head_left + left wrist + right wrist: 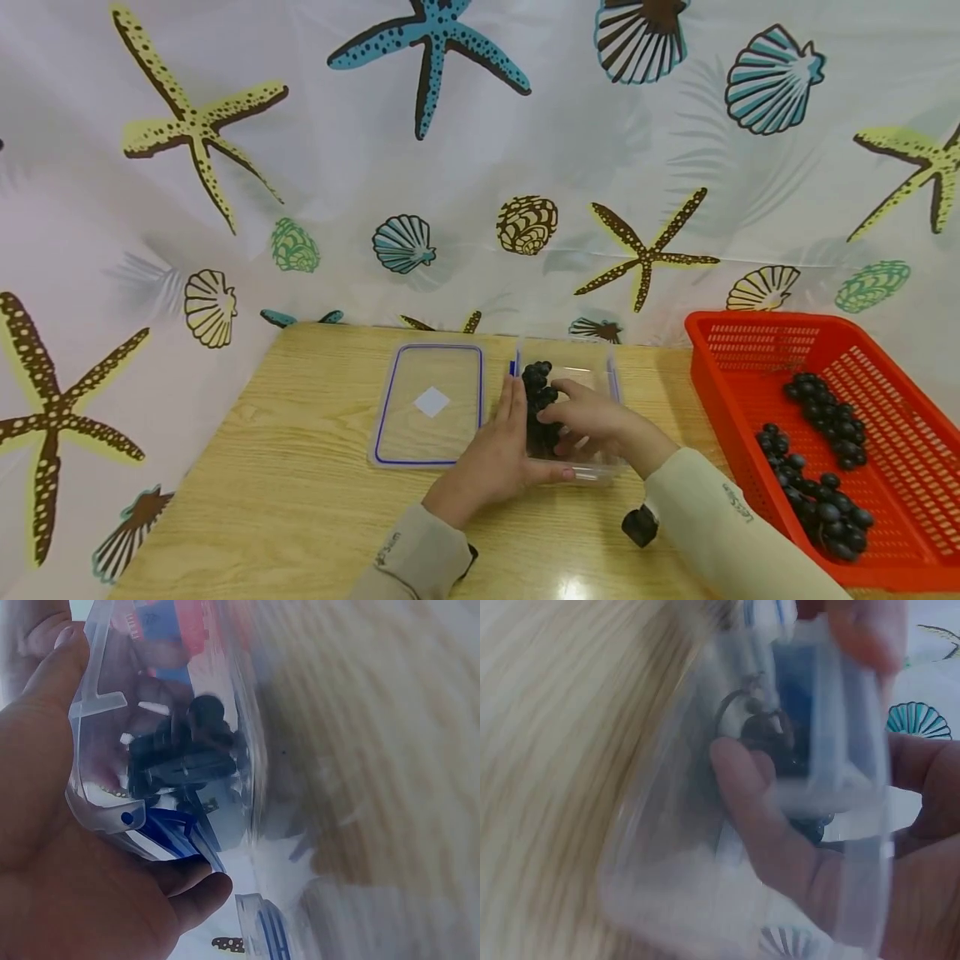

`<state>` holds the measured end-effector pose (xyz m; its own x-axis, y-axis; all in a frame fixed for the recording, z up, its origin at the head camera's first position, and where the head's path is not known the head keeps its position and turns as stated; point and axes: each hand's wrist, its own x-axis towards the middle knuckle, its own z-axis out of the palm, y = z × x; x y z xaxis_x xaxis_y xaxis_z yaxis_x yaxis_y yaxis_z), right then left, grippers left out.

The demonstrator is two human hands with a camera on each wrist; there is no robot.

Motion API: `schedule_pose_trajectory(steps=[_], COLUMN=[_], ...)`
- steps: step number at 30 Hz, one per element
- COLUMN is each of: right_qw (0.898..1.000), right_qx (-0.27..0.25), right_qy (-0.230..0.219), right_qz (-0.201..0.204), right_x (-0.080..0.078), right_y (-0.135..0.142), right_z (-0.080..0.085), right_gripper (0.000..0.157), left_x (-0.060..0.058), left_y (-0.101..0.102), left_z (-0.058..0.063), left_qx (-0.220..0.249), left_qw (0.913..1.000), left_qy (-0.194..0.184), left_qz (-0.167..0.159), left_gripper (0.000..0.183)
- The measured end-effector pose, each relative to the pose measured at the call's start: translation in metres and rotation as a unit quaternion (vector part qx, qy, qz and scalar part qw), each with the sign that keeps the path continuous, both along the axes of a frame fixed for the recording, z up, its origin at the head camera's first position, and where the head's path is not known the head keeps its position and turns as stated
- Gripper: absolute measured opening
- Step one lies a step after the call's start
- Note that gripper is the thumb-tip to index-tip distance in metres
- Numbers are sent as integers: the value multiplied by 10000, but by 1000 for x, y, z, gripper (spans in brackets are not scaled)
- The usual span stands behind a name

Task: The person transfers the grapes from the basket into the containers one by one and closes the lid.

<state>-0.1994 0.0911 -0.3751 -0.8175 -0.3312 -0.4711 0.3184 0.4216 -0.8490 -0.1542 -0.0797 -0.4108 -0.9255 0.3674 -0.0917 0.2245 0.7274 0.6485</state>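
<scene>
A clear plastic container point(577, 354) with a blue-edged rim holds a bunch of dark grapes point(536, 377) along its left side. My left hand point(491, 454) lies around the container's near left corner, fingers straight along the left wall and thumb stretched over the front rim. Reaching inside from the right, my right hand point(592, 421) has its bent fingers on the grapes. The right wrist view shows the thumb point(761, 817) inside, beside the grapes and a stem. Through the wall in the left wrist view, the grapes point(180, 761) press against the plastic.
A clear lid point(431, 408) with a blue seal and white label lies left of the container. To the right stands a red basket point(720, 400) with two bunches of dark grapes point(817, 500). A patterned cloth point(480, 275) hangs behind the wooden table point(300, 433).
</scene>
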Motion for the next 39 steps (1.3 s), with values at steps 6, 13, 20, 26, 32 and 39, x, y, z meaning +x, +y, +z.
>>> schedule_pose_trajectory(steps=[6, 13, 20, 26, 32, 39], right_qw=[9903, 9887, 9992, 9911, 9815, 9604], right_qx=[-1109, -1247, 185, 822, 897, 864], right_qy=[-613, -583, 339, 1044, 1676, 2639], right_qz=[-571, -599, -117, 41, 218, 213], right_x=[-3, -3, -4, -5, 0, 4], right_y=[-2, 0, 1, 14, 37, 72], right_z=[-5, -7, 1, 21, 60, 96], right_gripper=[76, 74, 68, 61, 57, 53], left_x=[2, 2, 3, 2, 0, 0], left_y=[-1, -1, 0, 1, 2, 3], left_z=[1, 3, 3, 3, 0, 1], left_qx=[53, 48, -58, -141, -170, -124], left_qw=[10000, 10000, 10000, 9998, 9998, 9998], left_qy=[1, 6, 62, 94, 56, 15], left_qz=[-22, 22, 18, 44, 103, 132], left_gripper=[135, 136, 135, 136, 137, 137])
